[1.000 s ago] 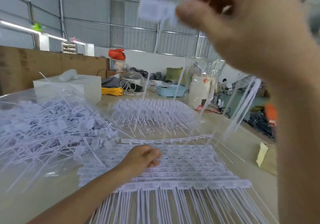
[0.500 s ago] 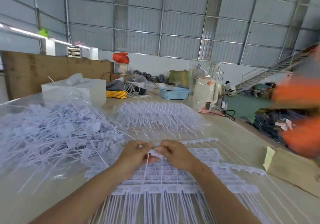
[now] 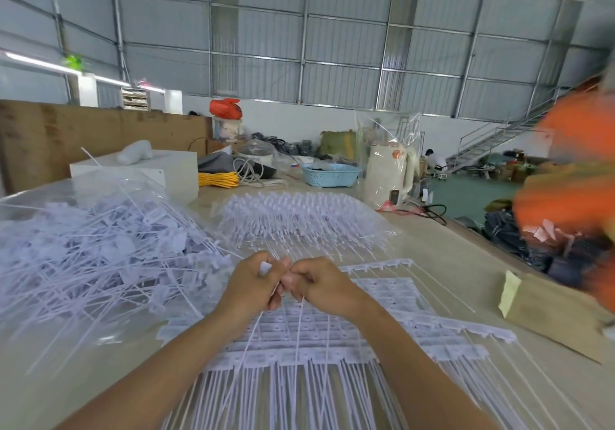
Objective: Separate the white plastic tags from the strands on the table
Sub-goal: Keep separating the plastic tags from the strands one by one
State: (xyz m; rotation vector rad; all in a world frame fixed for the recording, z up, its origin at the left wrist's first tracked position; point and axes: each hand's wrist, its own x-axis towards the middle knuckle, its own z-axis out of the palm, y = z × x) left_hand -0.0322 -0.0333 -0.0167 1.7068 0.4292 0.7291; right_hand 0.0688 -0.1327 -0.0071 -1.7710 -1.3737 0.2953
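Note:
Rows of joined white plastic tags (image 3: 382,326) with long strands lie stacked in front of me on the table (image 3: 442,246). My left hand (image 3: 256,283) and my right hand (image 3: 319,283) meet above the stack's far end. Each pinches a white tag (image 3: 265,268) between curled fingers, and thin strands (image 3: 301,316) hang down from both hands. A heap of separated loose tags (image 3: 100,253) lies on clear plastic sheet at my left.
Another batch of joined tags (image 3: 299,216) lies farther back. Beyond it stand a white box (image 3: 166,173), a blue basket (image 3: 329,174) and a wrapped white jug (image 3: 387,176). A brown envelope with a yellow note (image 3: 532,310) lies at right. A blurred person in orange (image 3: 572,190) is at the right edge.
My right hand came down from in front of the camera, where it held a tag up, and joined my left hand at the stack. Both hands now pinch tags together.

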